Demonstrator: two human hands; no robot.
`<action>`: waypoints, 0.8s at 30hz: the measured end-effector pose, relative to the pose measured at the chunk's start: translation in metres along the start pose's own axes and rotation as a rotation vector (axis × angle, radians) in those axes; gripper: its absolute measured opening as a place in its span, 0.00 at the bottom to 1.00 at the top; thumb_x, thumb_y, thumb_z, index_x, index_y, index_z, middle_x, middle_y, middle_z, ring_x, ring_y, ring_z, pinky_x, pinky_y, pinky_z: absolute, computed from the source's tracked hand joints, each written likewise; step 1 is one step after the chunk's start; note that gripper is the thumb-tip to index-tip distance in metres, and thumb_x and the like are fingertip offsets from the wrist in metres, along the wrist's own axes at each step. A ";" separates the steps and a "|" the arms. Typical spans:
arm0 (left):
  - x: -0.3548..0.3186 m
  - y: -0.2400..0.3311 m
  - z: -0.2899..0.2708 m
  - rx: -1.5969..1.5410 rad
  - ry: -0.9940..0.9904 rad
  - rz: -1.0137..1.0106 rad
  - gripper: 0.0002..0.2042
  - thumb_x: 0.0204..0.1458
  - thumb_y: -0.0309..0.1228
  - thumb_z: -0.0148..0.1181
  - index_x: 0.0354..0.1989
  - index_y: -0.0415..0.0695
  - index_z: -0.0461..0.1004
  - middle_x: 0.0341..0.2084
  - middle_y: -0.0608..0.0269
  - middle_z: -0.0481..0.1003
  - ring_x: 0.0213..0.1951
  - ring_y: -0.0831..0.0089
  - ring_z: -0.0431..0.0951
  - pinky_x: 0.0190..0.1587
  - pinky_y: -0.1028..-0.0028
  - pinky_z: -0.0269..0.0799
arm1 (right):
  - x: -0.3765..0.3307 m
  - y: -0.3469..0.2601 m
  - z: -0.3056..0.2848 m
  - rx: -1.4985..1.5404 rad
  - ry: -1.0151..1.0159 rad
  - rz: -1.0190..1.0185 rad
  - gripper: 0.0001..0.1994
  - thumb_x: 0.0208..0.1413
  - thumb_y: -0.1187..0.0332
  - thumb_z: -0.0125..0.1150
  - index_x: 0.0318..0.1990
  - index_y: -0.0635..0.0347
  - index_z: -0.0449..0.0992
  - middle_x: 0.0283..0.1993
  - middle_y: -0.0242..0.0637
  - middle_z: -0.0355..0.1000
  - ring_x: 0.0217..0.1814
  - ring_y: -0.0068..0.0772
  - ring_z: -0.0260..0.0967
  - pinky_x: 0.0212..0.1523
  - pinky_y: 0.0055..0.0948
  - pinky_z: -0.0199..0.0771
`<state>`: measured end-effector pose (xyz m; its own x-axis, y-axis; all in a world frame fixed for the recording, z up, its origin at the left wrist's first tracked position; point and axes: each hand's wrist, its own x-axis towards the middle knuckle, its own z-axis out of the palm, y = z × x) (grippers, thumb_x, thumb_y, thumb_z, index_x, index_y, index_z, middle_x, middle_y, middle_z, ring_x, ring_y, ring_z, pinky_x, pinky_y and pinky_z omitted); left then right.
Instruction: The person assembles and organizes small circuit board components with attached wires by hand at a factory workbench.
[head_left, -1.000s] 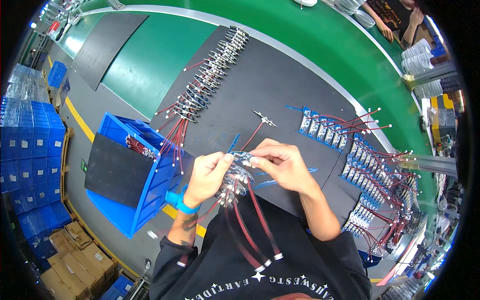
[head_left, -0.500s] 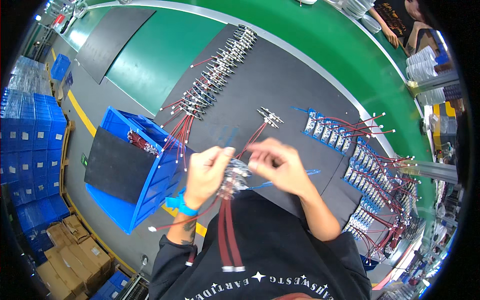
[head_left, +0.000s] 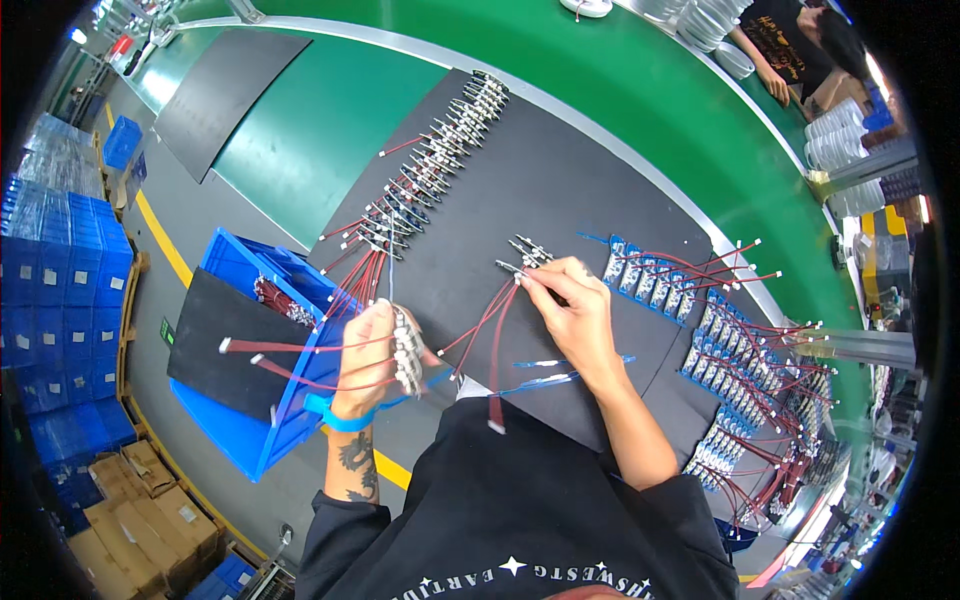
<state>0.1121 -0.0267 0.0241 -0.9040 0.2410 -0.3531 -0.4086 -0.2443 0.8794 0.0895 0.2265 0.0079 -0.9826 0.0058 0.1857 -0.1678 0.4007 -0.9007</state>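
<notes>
My left hand (head_left: 366,362), with a blue band at its wrist, is closed round a stack of small circuit boards (head_left: 407,352). Dark red wires with white plugs trail from the stack over the blue crate. My right hand (head_left: 580,312) pinches one circuit board (head_left: 511,269) between thumb and fingertips; its red wires hang down toward me. That board is beside a small group of boards (head_left: 533,248) on the black mat (head_left: 590,140). Whether it touches them I cannot tell. Blue strips (head_left: 545,381) lie on the mat near my right forearm.
A long row of wired boards (head_left: 440,150) stands at the mat's left. Blue-edged board panels (head_left: 650,270) with red wires line its right side. The blue crate (head_left: 290,390) holds wires and a black sheet. Across the green bench, a person's hand (head_left: 776,88) rests near white coils.
My hands have parted. The left moved left with the stack, its wires swinging; the right moved up and away to the small group, with one board in its fingers.
</notes>
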 end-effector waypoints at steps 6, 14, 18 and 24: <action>-0.005 -0.001 0.029 0.295 0.049 0.004 0.10 0.62 0.33 0.48 0.32 0.40 0.70 0.19 0.71 0.70 0.15 0.88 0.63 0.16 0.84 0.56 | -0.012 -0.019 0.001 0.143 -0.061 0.077 0.12 0.49 0.76 0.65 0.43 0.64 0.78 0.32 0.31 0.68 0.28 0.16 0.61 0.27 0.19 0.62; 0.002 -0.020 0.024 -0.053 -0.425 0.137 0.18 0.60 0.40 0.51 0.36 0.33 0.72 0.19 0.58 0.74 0.10 0.83 0.63 0.10 0.84 0.54 | -0.014 -0.016 -0.010 0.487 -0.369 0.064 0.08 0.50 0.76 0.64 0.39 0.66 0.79 0.31 0.35 0.72 0.28 0.17 0.65 0.26 0.19 0.63; -0.002 0.008 0.010 -0.196 -0.101 -0.138 0.18 0.61 0.38 0.49 0.39 0.30 0.72 0.24 0.54 0.76 0.12 0.81 0.66 0.12 0.83 0.58 | -0.001 -0.001 -0.002 -0.030 -0.011 -0.149 0.09 0.47 0.76 0.65 0.38 0.66 0.78 0.31 0.39 0.71 0.28 0.29 0.67 0.30 0.26 0.67; -0.008 0.012 0.023 0.121 -0.222 -0.074 0.14 0.61 0.28 0.47 0.48 0.31 0.71 0.29 0.56 0.77 0.23 0.79 0.75 0.22 0.82 0.67 | -0.012 -0.030 -0.001 0.233 -0.124 -0.031 0.12 0.47 0.76 0.64 0.42 0.63 0.79 0.33 0.35 0.71 0.27 0.21 0.63 0.26 0.21 0.61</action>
<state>0.1169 -0.0101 0.0445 -0.8166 0.4580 -0.3511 -0.4429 -0.1074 0.8901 0.1062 0.2154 0.0332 -0.9766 -0.1210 0.1779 -0.1976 0.1774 -0.9641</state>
